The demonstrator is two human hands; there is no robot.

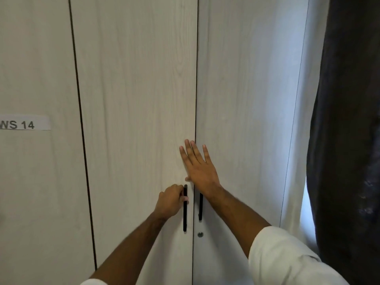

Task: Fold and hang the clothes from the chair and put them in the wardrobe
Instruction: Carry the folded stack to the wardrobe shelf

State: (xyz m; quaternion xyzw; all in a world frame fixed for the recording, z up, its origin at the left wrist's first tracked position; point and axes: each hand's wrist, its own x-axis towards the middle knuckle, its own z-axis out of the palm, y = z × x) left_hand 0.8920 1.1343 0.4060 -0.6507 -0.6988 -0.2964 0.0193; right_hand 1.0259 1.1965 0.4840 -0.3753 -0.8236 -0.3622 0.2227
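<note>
The left hand [171, 199] has its fingers curled round the upper part of a slim black vertical bar handle [185, 214], gripping it near its top end; the bare forearm runs down to the near left edge of the view, where a scrap of white sleeve shows. That handle is fixed to the tall pale wood-grain wardrobe door on the left [135, 99], close to its right edge.

The right hand [198, 166] lies flat with fingers straight and slightly spread, its palm pressed across the dark vertical seam where the two doors meet, just above the handles. Its forearm crosses in front of a second black bar handle [200, 208], hiding that handle's upper part. This handle belongs to the matching pale wood-grain door on the right [246, 99]. Just below it sits a small round silver lock [200, 234]. A white sleeve [283, 258] covers the right arm near the lower right of the view.

Both doors stand closed, edges meeting at the seam. Further left, past another dark seam, is a third pale panel [37, 58] bearing a white paper label printed "WS 14" [24, 124]. At the far right hangs a dark curtain [349, 120], with a white fabric [304, 202] between it and the wardrobe.
</note>
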